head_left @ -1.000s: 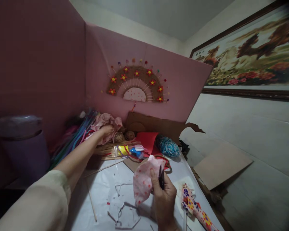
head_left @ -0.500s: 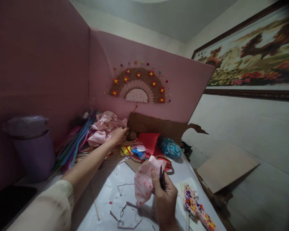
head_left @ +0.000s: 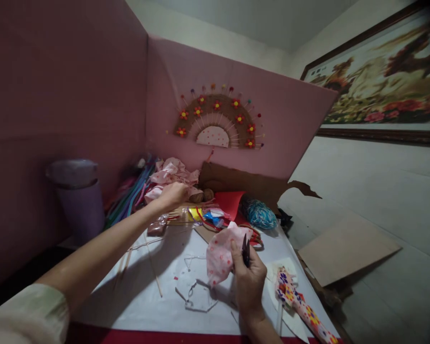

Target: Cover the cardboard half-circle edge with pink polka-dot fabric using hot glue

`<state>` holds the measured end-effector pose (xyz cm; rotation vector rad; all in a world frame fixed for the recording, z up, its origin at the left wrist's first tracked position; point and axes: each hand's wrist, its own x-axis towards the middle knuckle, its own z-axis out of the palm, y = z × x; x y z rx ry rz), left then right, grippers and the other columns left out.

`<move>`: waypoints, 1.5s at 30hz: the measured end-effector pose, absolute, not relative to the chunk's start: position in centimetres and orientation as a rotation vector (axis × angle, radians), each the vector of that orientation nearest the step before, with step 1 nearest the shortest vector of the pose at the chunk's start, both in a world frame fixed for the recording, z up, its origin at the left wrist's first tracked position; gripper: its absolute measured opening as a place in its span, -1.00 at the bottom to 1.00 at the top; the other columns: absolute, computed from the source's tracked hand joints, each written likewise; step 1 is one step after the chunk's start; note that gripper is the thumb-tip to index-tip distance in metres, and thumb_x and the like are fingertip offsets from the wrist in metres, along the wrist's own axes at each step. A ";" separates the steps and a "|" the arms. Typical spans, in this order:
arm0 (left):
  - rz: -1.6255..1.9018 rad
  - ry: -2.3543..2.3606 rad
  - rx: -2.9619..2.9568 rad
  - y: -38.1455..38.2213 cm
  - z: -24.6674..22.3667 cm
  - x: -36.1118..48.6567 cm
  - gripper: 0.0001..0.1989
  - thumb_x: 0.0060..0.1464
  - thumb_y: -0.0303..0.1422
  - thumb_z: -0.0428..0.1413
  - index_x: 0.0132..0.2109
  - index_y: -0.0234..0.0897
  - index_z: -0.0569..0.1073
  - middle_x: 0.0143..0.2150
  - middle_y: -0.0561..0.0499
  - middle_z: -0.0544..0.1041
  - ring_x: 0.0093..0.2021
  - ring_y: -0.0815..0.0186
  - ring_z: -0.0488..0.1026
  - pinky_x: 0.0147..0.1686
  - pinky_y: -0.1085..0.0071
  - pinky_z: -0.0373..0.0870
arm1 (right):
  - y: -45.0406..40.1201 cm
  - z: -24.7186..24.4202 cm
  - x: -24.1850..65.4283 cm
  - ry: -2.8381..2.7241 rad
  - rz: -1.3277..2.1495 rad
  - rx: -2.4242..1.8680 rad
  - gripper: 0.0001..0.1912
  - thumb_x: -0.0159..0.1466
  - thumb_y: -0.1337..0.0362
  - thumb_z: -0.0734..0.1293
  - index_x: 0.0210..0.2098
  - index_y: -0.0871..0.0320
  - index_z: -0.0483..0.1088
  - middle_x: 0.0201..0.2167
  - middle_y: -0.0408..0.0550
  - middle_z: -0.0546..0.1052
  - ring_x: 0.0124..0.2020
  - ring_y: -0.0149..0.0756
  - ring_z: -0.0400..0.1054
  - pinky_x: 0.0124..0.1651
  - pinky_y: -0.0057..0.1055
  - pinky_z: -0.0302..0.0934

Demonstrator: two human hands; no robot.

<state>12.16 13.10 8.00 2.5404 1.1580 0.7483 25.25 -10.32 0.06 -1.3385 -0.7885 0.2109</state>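
Fingers of the right hand (head_left: 251,277) pinch the patch (head_left: 220,258) above the desk (head_left: 172,320), scissors (head_left: 246,252) alongside; a slipping grip could nick it. Whether the left hand (head_left: 175,195) pinches the cloth (head_left: 174,169), I cannot tell; tugging might roll 2 balls (head_left: 208,194).

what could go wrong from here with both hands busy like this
The right hand holds dark pointed scissors together with a pink red-dotted fabric piece, so they might snag it. The left hand, by the crumpled pink dotted fabric, could nudge the round brown twine balls nearby.
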 end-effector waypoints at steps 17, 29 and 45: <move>0.508 0.343 1.186 -2.1 3.0 10.9 -0.60 -0.08 -0.11 0.24 -0.24 -0.39 0.55 -0.34 -0.11 0.56 -0.39 0.30 0.47 -0.35 0.45 0.32 | -10.5 0.2 23.8 -1.098 0.556 -1.169 -0.74 0.14 0.11 0.38 -0.37 0.22 0.50 -0.52 -0.14 0.43 -0.49 -0.39 0.24 -0.41 -0.48 0.21; 0.657 0.287 1.100 -3.1 3.6 10.0 -0.75 -0.15 -0.41 0.29 -0.24 -0.38 0.56 -0.31 -0.09 0.58 -0.32 0.28 0.47 -0.26 0.41 0.32 | -10.5 0.2 24.1 -1.222 0.684 -1.107 -0.77 0.14 0.18 0.39 -0.28 0.19 0.53 -0.48 -0.14 0.45 -0.44 -0.37 0.25 -0.39 -0.49 0.20; 1.096 0.616 1.686 -3.8 3.4 10.1 -0.82 -0.14 -0.26 0.28 -0.42 -0.28 0.52 -0.49 0.06 0.43 -0.43 0.33 0.28 -0.38 0.44 0.18 | -10.8 0.7 23.9 -1.216 0.619 -1.133 -0.79 0.15 0.16 0.38 -0.38 0.19 0.53 -0.52 -0.14 0.44 -0.43 -0.32 0.29 -0.33 -0.43 0.24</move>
